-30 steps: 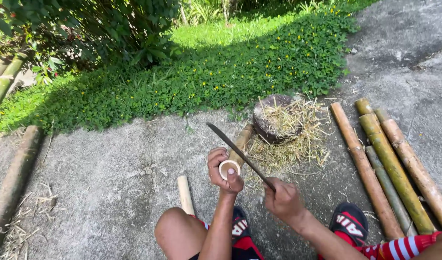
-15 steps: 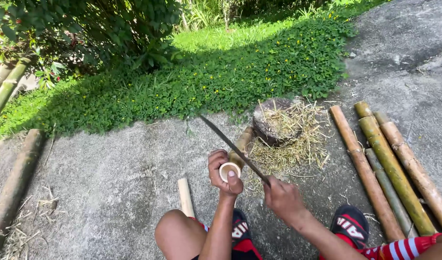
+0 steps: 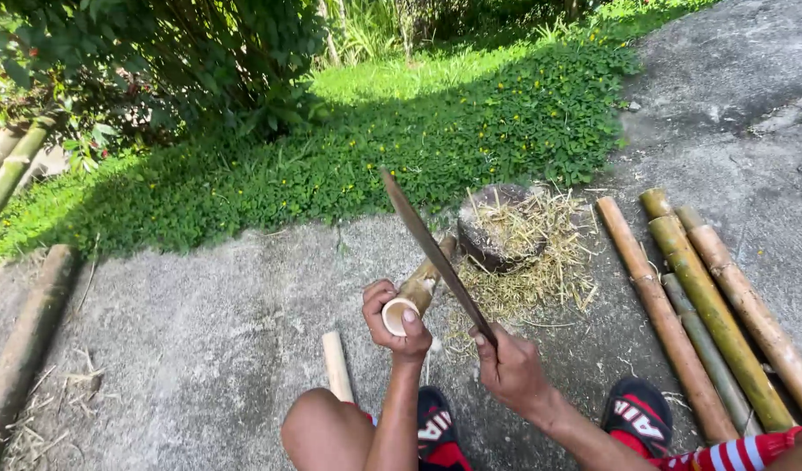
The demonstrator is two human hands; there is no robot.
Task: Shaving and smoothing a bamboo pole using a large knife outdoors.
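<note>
My left hand (image 3: 397,324) grips the near cut end of a short bamboo piece (image 3: 418,290), which slants away toward a round wood stump (image 3: 493,228). My right hand (image 3: 509,369) is shut on the handle of a long dark machete (image 3: 431,253). Its blade is raised and points up and away to the left, above the bamboo piece and not touching it. Pale straw-like shavings (image 3: 541,262) lie around the stump. My bare knee (image 3: 324,431) and sandalled feet show at the bottom edge.
Several long bamboo poles (image 3: 693,305) lie side by side on the concrete at the right. A short pale stick (image 3: 335,365) lies by my knee. More poles (image 3: 21,336) lie at the left edge. Low green plants (image 3: 331,166) border the concrete beyond.
The machete blade has swung upward from a low slant over the bamboo to a steeper, raised angle. My left hand keeps its grip on the bamboo piece.
</note>
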